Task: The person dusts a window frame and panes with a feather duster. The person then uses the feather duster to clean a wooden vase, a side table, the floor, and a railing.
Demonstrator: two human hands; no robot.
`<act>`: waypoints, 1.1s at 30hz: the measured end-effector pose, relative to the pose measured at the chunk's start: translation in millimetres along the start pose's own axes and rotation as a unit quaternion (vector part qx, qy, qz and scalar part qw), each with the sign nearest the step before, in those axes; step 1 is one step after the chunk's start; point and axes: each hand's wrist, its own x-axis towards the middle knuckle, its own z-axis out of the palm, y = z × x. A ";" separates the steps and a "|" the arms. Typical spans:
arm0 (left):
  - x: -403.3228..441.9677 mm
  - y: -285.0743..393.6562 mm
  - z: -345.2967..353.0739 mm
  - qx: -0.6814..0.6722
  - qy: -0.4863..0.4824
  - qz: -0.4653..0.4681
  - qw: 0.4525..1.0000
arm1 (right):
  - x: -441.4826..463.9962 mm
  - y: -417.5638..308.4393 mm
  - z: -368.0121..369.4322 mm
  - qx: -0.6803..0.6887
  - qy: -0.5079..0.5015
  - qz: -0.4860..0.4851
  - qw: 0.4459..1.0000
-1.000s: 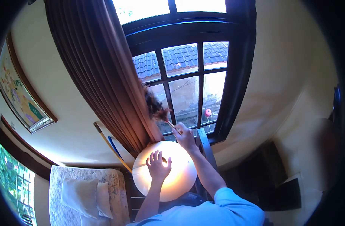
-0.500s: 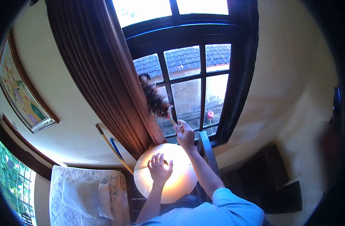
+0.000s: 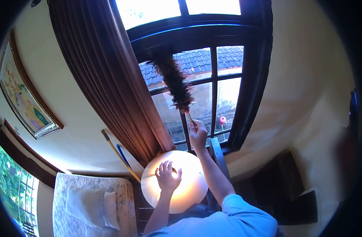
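Observation:
My right hand [image 3: 198, 135] is closed around the thin handle of a dark feather duster [image 3: 175, 81]. The duster points up and left, its feathers in front of the panes of the dark-framed window [image 3: 214, 94], with the tip near the frame's crossbar. My left hand [image 3: 168, 179] has its fingers spread over the top of a round, lit lampshade [image 3: 189, 183], beside the opening at its centre. It looks to be resting on the shade and holds nothing.
A brown curtain [image 3: 105, 83] hangs left of the window. Two poles, one yellow [image 3: 121, 156], lean by the wall. A bed with pillows [image 3: 86, 205] stands lower left. A grey upright rail [image 3: 218, 156] is beside my right forearm. A framed picture [image 3: 24, 96] hangs left.
The duster has swung from the curtain's edge up and right across the window panes. My right hand has moved slightly with it. My left hand has stayed on the lampshade.

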 end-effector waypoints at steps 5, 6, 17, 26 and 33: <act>0.2 0.9 -0.7 -0.006 -0.003 -0.002 1.000 | -21.3 32.8 -14.6 -0.043 -0.131 -0.039 0.990; 0.3 0.2 0.1 -0.002 -0.004 -0.002 1.000 | -24.5 31.6 -20.0 -0.042 -0.115 -0.017 0.992; 0.2 0.1 -1.1 -0.003 -0.009 -0.004 1.000 | -55.1 63.0 -48.0 -0.053 -0.112 0.026 0.992; -0.8 0.4 -1.1 0.003 -0.005 -0.005 1.000 | -55.7 68.8 -44.1 -0.125 -0.227 -0.026 0.966; -0.9 1.7 -2.9 0.004 0.004 0.001 1.000 | 22.3 39.9 -11.2 -0.088 -0.230 -0.111 0.963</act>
